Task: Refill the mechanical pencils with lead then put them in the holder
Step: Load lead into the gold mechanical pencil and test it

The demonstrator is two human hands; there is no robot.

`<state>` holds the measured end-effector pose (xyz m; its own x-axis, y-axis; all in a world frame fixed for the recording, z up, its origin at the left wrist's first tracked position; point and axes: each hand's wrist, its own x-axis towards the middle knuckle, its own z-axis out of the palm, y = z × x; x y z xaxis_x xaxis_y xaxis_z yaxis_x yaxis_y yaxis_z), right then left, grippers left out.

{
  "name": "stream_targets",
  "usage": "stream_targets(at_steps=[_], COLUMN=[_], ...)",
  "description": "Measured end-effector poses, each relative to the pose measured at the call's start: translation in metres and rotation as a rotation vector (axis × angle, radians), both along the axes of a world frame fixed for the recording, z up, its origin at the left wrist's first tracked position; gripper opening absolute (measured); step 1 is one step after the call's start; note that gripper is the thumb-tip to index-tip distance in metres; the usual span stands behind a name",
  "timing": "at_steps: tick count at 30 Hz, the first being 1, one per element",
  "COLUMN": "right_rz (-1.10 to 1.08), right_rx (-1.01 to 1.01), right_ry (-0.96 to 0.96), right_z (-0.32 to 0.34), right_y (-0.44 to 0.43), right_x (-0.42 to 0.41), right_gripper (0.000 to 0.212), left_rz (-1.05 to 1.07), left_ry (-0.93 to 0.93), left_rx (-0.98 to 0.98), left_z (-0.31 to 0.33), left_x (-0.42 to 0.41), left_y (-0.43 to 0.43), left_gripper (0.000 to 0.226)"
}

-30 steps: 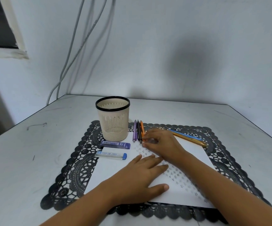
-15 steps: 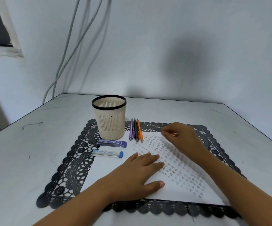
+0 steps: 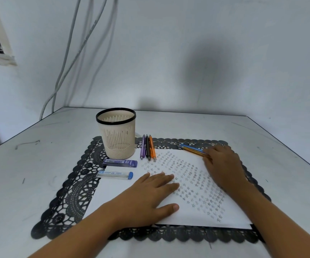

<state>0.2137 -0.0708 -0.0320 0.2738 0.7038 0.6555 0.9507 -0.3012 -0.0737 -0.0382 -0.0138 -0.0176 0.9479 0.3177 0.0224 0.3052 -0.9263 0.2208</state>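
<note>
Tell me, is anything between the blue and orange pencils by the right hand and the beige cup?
Only the purple, black and orange pencils, lying flat beside the beige slotted holder. The right hand covers the ends of the blue and orange pencils. Lifting over them should work.

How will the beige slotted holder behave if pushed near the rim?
Probably light: the holder has thin slotted plastic walls and looks empty. It is taller than wide and narrows toward its base, so a high push may tip it. The lace mat under it likely resists sliding.
</note>
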Motion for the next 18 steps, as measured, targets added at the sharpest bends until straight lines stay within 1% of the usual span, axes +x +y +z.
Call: stream_targets(at_steps=[8, 11, 14, 16, 18], right_rz=[-0.020, -0.012, -0.012, 0.030, 0.146], right_rx=[-0.034, -0.067, -0.048, -0.020, -0.018], right_ry=[0.076, 0.099, 0.078, 0.111, 0.177], right_z=[-0.001, 0.000, 0.003, 0.007, 0.015], right_y=[0.004, 0.004, 0.001, -0.003, -0.006], right_x=[0.000, -0.001, -0.007, -0.012, -0.020], right_gripper=[0.009, 0.008, 0.006, 0.005, 0.007], left_rz=[0.003, 0.014, 0.027, 0.050, 0.087], left_ry=[-0.011, -0.044, -0.105, -0.170, -0.229], left_rx=[0.011, 0.014, 0.021, 0.012, 0.048], left_z=[0.002, 0.003, 0.006, 0.008, 0.008], left_x=[0.000, 0.000, 0.000, 0.000, 0.000], left_y=[-0.001, -0.002, -0.004, -0.005, -0.005], left_gripper=[0.056, 0.054, 0.052, 0.054, 0.056])
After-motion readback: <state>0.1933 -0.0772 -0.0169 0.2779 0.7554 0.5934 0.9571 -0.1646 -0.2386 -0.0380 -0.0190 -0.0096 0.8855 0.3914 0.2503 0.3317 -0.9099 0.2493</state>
